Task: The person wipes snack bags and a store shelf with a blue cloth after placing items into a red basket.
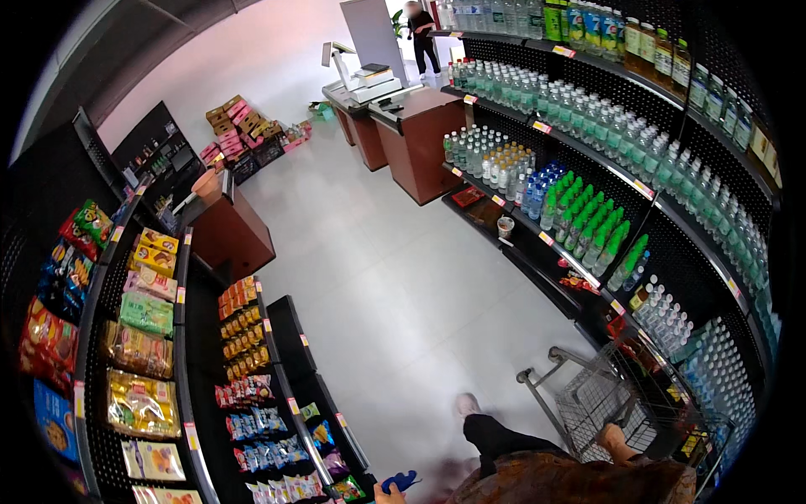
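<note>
At the bottom edge, my left hand (390, 496), partly cut off by the frame, holds a small crumpled dark-blue item (401, 482) whose kind I cannot make out. On the other side, my right hand (611, 436) is closed around the dark handle of a grey wire shopping cart (582, 409). The cart stands beside the bottled-drink shelves, its far end blurred against them. Nearest to my left hand are snack packets (347, 487) on a low shelf.
Shelves of packaged snacks (148, 312) line the left; water bottles (595, 123) and green-capped bottles (582, 214) fill the right shelves. A tiled floor (378, 271) runs between them towards brown checkout counters (415, 138), stacked boxes (233, 129) and a standing person (423, 38).
</note>
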Demonstrator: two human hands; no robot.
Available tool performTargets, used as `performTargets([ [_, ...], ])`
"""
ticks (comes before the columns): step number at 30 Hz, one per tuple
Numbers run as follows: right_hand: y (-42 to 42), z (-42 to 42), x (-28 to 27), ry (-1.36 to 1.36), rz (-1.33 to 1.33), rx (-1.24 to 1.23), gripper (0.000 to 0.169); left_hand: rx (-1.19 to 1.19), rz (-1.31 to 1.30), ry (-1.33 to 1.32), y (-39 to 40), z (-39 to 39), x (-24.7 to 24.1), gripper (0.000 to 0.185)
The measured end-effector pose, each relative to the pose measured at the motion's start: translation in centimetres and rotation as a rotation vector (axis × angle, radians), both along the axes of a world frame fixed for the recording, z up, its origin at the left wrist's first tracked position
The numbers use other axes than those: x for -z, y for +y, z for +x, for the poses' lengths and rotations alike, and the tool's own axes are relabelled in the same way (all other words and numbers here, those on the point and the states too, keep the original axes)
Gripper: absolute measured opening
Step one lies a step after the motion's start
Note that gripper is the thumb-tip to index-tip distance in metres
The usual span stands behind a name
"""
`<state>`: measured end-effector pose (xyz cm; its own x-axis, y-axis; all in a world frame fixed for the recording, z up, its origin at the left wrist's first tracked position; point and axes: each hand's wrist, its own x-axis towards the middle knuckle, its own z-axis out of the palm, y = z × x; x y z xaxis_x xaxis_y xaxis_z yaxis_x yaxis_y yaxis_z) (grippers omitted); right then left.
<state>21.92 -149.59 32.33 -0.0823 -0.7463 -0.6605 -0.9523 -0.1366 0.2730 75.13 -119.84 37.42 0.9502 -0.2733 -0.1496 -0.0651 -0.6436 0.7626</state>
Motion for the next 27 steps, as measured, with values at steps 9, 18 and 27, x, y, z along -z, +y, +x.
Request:
performTargets([
  [9,-15.4,36.4,-3.8,-0.998,-0.173,-0.224,0.07,0.116,-0.289,0.222,-16.9,15.1,-7.6,0.013],
  [18,-17.1,77.1,-16.2,-1.301,0.309,-1.101,0.062,0.165,-0.578,0.353,-29.9,28.7,-20.6,0.013],
  [27,-23.0,91.9,-19.1,-1.399,0.581,-0.289,0.022,-0.054,-0.806,0.393,-31.1,50.2,-17.8,0.012],
])
